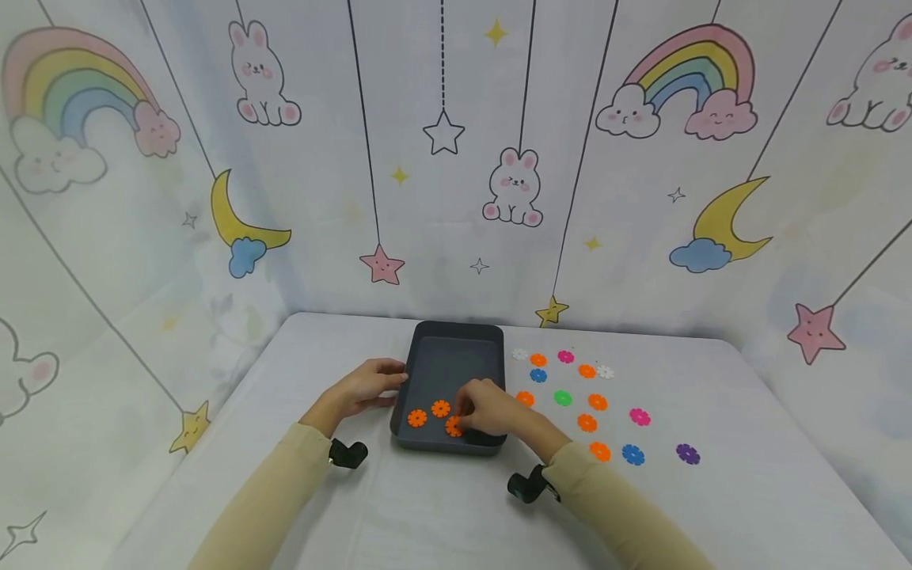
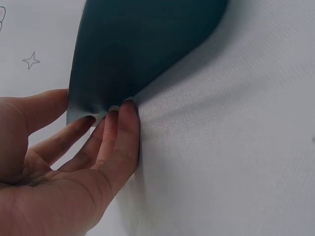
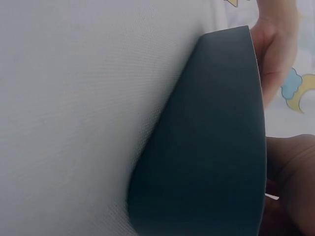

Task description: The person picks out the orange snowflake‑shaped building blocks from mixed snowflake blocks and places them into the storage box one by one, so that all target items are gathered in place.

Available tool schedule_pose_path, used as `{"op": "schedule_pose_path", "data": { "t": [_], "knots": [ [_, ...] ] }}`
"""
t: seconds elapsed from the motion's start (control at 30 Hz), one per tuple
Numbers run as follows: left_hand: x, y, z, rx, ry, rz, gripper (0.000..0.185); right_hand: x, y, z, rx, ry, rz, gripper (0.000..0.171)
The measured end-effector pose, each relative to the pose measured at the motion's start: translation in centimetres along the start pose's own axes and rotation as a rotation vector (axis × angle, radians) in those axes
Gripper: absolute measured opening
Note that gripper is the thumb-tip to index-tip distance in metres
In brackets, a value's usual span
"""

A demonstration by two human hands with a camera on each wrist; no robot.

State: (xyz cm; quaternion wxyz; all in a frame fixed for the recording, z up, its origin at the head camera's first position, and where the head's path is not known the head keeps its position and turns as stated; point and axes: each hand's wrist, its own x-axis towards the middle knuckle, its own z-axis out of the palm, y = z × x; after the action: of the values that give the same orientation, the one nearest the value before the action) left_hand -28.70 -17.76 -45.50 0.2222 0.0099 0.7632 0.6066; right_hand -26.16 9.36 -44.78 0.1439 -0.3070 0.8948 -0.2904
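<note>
A dark grey tray [image 1: 449,364] sits in the middle of the table. It holds three orange flower-shaped discs [image 1: 416,417], in its near part. My right hand [image 1: 468,416] reaches into the tray, and its curled fingers pinch the nearest orange disc [image 1: 453,428]. My left hand [image 1: 388,381] rests against the tray's left wall. In the left wrist view its straight fingers [image 2: 120,123] press on the tray's outer wall [image 2: 138,49]. The right wrist view shows the tray's outer wall [image 3: 211,147], with my right hand [image 3: 290,182] in shadow beside it.
Several loose discs lie on the white table to the right of the tray: orange [image 1: 597,402], green [image 1: 563,397], pink [image 1: 639,416], blue [image 1: 632,454], purple [image 1: 687,454] and white [image 1: 605,371]. Printed fabric walls close in the table at the back and sides.
</note>
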Motion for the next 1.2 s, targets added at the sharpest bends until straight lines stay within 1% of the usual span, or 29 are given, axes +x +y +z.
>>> {"op": "schedule_pose_path", "data": {
  "t": [0.13,0.3,0.5,0.63,0.77,0.93,1.07,1.2],
  "knots": [
    [0.1,-0.1,0.0,-0.007,0.0,0.001,0.051,0.1,-0.2,0.1,-0.041,-0.005,0.034,0.008],
    [0.0,-0.1,0.0,-0.008,0.007,-0.004,0.051,0.1,-0.5,0.2,-0.06,-0.011,0.065,0.008],
    [0.0,-0.2,0.0,-0.007,0.008,-0.003,0.051,0.0,-0.7,0.4,-0.082,-0.001,0.066,0.008],
    [0.1,-0.3,0.0,-0.011,0.005,-0.002,0.052,-0.4,-0.8,0.1,-0.094,0.017,0.038,0.011],
    [0.2,-0.3,0.0,-0.018,0.02,-0.01,0.051,-1.2,-0.9,-0.8,-0.079,0.041,0.005,0.021],
    [0.4,-0.3,0.0,-0.014,0.032,-0.018,0.05,-2.8,-0.5,-2.7,-0.015,0.049,0.002,0.031],
    [0.4,-0.3,0.0,-0.02,0.027,-0.019,0.05,-4.5,-0.2,-4.2,0.013,0.059,-0.014,0.034],
    [0.3,-0.3,0.0,-0.012,0.014,-0.013,0.05,-6.3,0.4,-5.6,0.005,0.09,-0.03,0.031]
  ]
}}
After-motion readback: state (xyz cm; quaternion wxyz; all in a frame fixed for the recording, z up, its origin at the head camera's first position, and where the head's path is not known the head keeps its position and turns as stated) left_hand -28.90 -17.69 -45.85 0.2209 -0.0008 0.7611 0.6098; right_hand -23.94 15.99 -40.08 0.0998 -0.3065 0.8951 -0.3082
